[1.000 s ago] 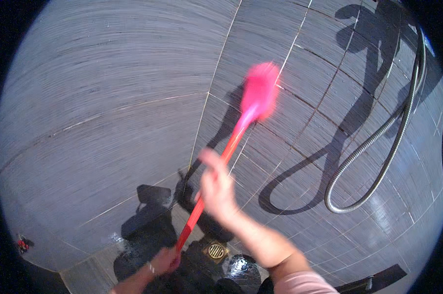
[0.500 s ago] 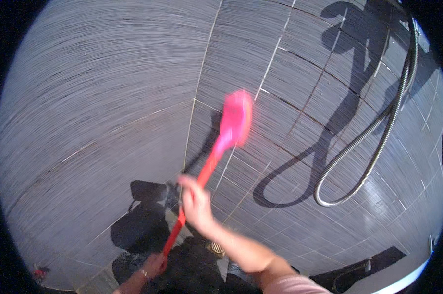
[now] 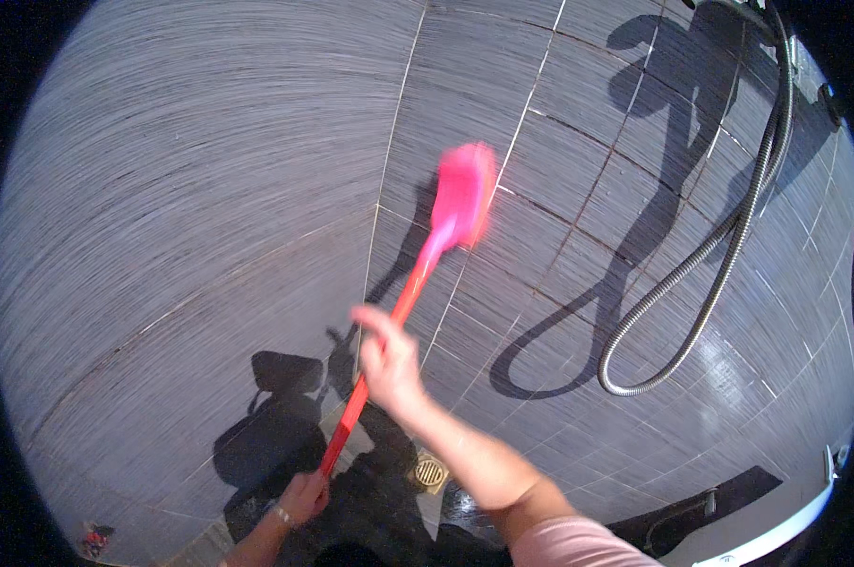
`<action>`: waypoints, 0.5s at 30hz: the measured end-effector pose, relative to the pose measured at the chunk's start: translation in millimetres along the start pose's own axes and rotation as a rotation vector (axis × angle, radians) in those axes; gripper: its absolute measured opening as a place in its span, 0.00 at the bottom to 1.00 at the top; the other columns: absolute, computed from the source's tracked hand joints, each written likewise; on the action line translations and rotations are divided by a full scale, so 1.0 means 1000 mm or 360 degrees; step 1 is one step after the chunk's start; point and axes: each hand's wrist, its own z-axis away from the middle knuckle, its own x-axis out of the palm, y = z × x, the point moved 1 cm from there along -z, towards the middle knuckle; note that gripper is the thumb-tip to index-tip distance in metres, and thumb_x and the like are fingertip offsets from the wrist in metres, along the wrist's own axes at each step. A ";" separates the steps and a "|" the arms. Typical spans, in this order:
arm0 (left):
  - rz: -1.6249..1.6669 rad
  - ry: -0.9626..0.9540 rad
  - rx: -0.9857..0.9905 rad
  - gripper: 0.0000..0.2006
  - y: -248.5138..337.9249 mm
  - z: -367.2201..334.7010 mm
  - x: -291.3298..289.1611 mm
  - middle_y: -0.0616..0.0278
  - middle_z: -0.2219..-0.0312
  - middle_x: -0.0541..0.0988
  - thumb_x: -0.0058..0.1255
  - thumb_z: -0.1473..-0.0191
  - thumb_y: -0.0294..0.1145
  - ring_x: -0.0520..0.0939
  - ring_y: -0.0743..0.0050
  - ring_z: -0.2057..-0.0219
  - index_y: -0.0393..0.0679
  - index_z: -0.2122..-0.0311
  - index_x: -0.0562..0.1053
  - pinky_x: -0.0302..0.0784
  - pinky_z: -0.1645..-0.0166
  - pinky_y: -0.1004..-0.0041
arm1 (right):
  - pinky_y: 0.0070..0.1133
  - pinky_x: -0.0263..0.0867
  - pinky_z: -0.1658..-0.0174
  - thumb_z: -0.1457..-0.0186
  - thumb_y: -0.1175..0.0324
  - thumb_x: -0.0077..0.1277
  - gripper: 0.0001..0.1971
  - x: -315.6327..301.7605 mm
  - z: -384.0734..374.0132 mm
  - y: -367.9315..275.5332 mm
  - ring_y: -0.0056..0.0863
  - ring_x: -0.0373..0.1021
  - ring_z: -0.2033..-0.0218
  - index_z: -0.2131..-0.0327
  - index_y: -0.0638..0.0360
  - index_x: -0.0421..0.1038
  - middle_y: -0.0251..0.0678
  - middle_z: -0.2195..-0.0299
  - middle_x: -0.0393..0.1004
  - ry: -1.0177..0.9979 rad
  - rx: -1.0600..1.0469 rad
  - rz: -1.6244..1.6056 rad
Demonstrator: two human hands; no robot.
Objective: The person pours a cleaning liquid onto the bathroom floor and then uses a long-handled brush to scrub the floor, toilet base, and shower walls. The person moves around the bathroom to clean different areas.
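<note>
A long-handled scrub brush (image 3: 464, 194) with a pink head and a red handle slants up from lower left to the grey tiled wall (image 3: 578, 142). Its head is blurred, with the bristle side toward the tiles just right of the wall corner. My right hand (image 3: 389, 364) wraps round the middle of the handle, one finger stretched out to the left. Lower down, my left hand (image 3: 303, 498) is closed on the handle's bottom end. A bracelet sits on that wrist.
At the right hangs a looped metal shower hose (image 3: 673, 378), its shadow falling on the tiles. A square floor drain (image 3: 430, 472) lies below my right forearm. A white curved edge (image 3: 777, 529) fills the lower right. Something small and red (image 3: 94, 541) lies at the lower left.
The brush head has moved a little upward along the wall. Both hands have risen with the handle, still holding it. The view has shifted slightly.
</note>
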 end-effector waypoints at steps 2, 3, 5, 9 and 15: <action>-0.0002 0.0020 0.0177 0.23 0.015 -0.016 -0.001 0.61 0.90 0.68 0.30 0.46 0.45 0.70 0.66 0.85 0.39 0.82 0.67 0.64 0.79 0.67 | 0.15 0.59 0.79 0.55 0.81 0.35 0.17 -0.013 -0.024 -0.020 0.14 0.61 0.83 0.61 0.59 0.67 0.31 0.81 0.67 -0.0024 -0.0016 -0.0028; -0.0116 -0.0016 0.0239 0.23 0.004 -0.019 0.005 0.60 0.89 0.68 0.30 0.46 0.46 0.71 0.66 0.85 0.39 0.82 0.67 0.64 0.79 0.67 | 0.15 0.60 0.79 0.55 0.81 0.34 0.17 -0.017 -0.023 -0.013 0.14 0.61 0.83 0.61 0.60 0.67 0.31 0.80 0.68 0.0016 -0.0153 0.0029; -0.0452 -0.0032 0.0344 0.22 -0.041 -0.006 0.026 0.60 0.88 0.69 0.30 0.46 0.46 0.72 0.66 0.83 0.41 0.80 0.68 0.65 0.78 0.67 | 0.16 0.63 0.73 0.55 0.81 0.36 0.15 -0.008 0.036 0.029 0.18 0.66 0.77 0.63 0.61 0.68 0.35 0.71 0.72 -0.0038 -0.0020 0.0016; -0.0046 -0.0263 -0.0361 0.12 -0.151 0.033 0.060 0.58 0.84 0.71 0.38 0.49 0.40 0.72 0.62 0.81 0.43 0.72 0.68 0.66 0.77 0.65 | 0.16 0.61 0.75 0.55 0.80 0.38 0.12 0.010 0.155 0.068 0.15 0.64 0.78 0.66 0.60 0.69 0.34 0.77 0.70 -0.0229 0.0759 0.0087; 0.0076 -0.0057 0.0235 0.21 0.066 -0.008 -0.004 0.67 0.89 0.67 0.35 0.46 0.45 0.67 0.76 0.85 0.41 0.83 0.67 0.62 0.79 0.73 | 0.14 0.62 0.85 0.52 0.81 0.33 0.13 -0.063 -0.008 -0.042 0.16 0.62 0.88 0.66 0.62 0.67 0.28 0.84 0.63 0.0143 0.0015 -0.0135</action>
